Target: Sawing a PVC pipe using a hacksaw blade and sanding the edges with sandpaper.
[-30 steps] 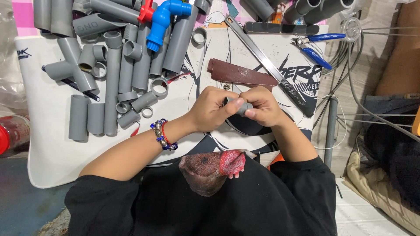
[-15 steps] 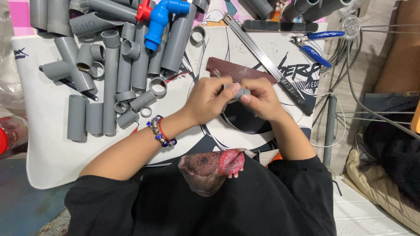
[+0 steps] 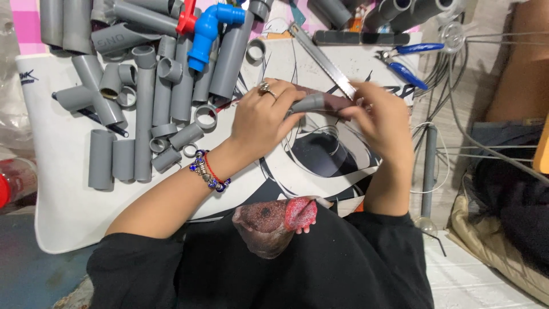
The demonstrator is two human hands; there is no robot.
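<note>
My left hand (image 3: 266, 117), with a ring and a beaded bracelet (image 3: 209, 171) at the wrist, is closed on a short grey pipe piece (image 3: 309, 103). The piece lies across a dark brown sheet (image 3: 334, 102) on the white printed board (image 3: 63, 189). My right hand (image 3: 383, 123) is blurred; its fingertips grip the right end of the brown sheet beside the pipe piece. Both hands meet above the middle of the board.
Several grey pipes and fittings (image 3: 143, 114) lie at the left with a blue tap (image 3: 209, 28). A saw blade (image 3: 320, 57), blue-handled pliers (image 3: 409, 63) and cables (image 3: 452, 86) are at the back right. Another person's limb (image 3: 526, 57) is at far right.
Both hands have moved away from my body onto the brown sheet, carrying the grey pipe piece with them. The pipe pile has not moved.
</note>
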